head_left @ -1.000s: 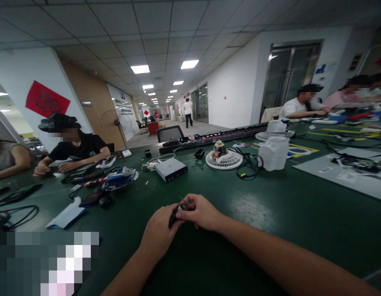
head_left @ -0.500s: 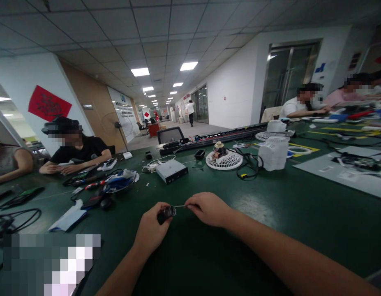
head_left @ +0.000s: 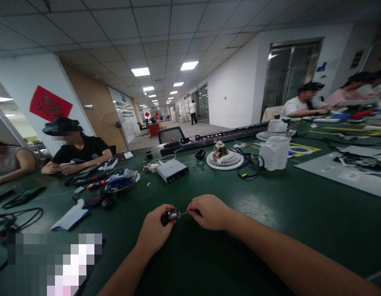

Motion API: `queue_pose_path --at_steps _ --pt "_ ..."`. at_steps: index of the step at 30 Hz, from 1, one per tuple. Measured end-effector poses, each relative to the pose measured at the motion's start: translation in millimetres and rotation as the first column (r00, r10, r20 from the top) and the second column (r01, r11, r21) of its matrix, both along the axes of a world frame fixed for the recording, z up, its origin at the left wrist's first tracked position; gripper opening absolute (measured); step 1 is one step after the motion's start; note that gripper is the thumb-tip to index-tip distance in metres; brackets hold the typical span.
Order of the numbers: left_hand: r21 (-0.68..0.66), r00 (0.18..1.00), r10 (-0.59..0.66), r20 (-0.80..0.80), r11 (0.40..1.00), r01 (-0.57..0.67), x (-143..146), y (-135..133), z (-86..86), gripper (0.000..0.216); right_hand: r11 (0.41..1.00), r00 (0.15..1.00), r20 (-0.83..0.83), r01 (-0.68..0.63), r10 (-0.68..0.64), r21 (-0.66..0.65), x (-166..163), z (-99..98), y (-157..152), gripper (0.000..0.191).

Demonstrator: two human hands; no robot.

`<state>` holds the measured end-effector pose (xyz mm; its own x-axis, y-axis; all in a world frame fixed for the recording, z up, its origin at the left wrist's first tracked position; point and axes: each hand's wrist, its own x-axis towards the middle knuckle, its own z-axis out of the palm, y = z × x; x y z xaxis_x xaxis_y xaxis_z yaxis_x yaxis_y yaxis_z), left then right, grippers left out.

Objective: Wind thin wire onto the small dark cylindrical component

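Note:
My left hand point(head_left: 153, 231) is closed around a short dark cylinder point(head_left: 173, 214) with a silvery metal end that faces right. What kind of part it is, I cannot make out. Opposite it, my right hand point(head_left: 210, 211) pinches a thin metal rod point(head_left: 183, 213) between thumb and forefinger. The rod points left at the cylinder's metal end; whether its tip touches or enters cannot be seen. Both hands are low over the green table point(head_left: 190, 263).
Ahead lie a silver disc drive point(head_left: 172, 170), a small black box point(head_left: 200, 154), a white fan grille with motor point(head_left: 225, 159) and a white housing point(head_left: 274, 153) beside black cables. Left are a blue-and-white cloth point(head_left: 122, 179) and paper point(head_left: 70, 217). Other people sit at both sides.
The cylinder has turned so more of its metal end shows, and my left hand has shifted slightly right. The rod now slants more, with less of it visible between the hands.

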<state>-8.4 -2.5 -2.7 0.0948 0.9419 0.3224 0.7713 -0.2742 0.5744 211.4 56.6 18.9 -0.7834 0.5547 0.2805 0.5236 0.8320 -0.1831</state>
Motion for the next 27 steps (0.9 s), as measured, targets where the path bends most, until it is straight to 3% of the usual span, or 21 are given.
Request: queue_pose_path --at_steps 6,11,16,21,27 --pt "0.011 1.000 0.014 -0.011 1.000 -0.014 -0.7 0.2 0.5 0.025 0.993 0.993 0.004 0.115 -0.115 -0.001 -1.5 -1.4 2.3 0.025" --pt "-0.019 1.000 -0.003 -0.007 1.000 0.003 -1.1 1.3 0.3 0.027 0.997 1.000 0.018 0.027 -0.026 -0.079 -0.8 -1.6 2.9 0.025" --pt "-0.039 1.000 0.016 -0.019 0.999 -0.016 -1.4 1.5 -0.4 0.026 0.995 0.995 0.025 0.098 -0.097 -0.030 -0.1 -3.0 4.9 0.026" --pt "-0.043 0.999 -0.017 -0.031 0.999 0.015 -1.3 1.4 -2.1 0.024 0.994 1.000 -0.012 0.010 -0.012 -0.111 -0.2 -8.9 9.2 0.025" --pt "-0.051 0.999 -0.016 -0.049 0.999 0.014 -2.0 1.1 -0.8 0.027 0.994 0.996 -0.009 0.089 -0.089 -0.064 -0.1 -9.6 10.8 0.024"
